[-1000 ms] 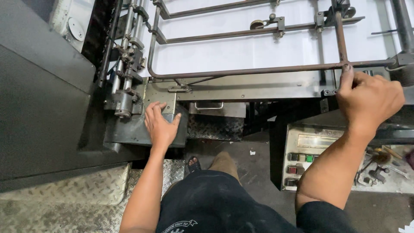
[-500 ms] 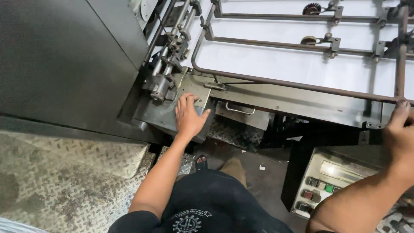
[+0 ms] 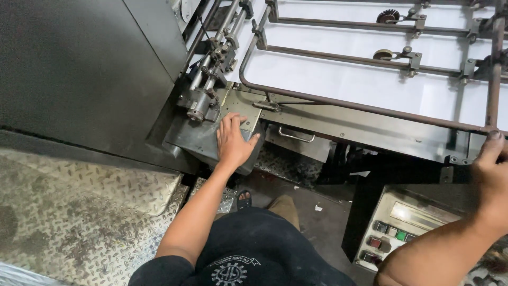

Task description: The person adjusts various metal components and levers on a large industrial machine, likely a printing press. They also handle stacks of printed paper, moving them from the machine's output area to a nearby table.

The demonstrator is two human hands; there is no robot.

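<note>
- Grey metal housing [image 3: 193, 139] at the near left corner of a sheet-fed machine sits under the person's left hand [image 3: 233, 142]. The hand lies flat on its top, palm down, fingers spread and pointing away.
- Nearest the camera are the person's dark printed shirt [image 3: 248, 259] and a sandalled foot [image 3: 243, 198] on the dark floor. Worn tread-plate flooring [image 3: 79, 201] runs off to the left.
- At near right stands a beige control panel [image 3: 394, 228] with red, green and pale buttons, just below the right forearm.
- The right hand [image 3: 492, 169] is at the right edge, thumb raised against the corner of a brown rod frame [image 3: 370, 108]. Whether its fingers close round the rod cannot be told, as the picture edge cuts the hand off.
- Judged from the pose, the step in hand is bracing: one palm pressed on the housing, the other hand steadied at the frame, the body leaning in between.
- Any further reach calls for care, in this view. A cluster of shafts and a roller end [image 3: 203, 100] lies just beyond the left fingertips.
- A metal pull handle [image 3: 296, 136] is fixed to the machine's front, right of the housing.
- Farther off, white sheets [image 3: 344, 74] lie under the rod frame, with small wheels [image 3: 382, 54] riding on cross bars.
- A dark cabinet panel [image 3: 79, 69] fills the far left.
</note>
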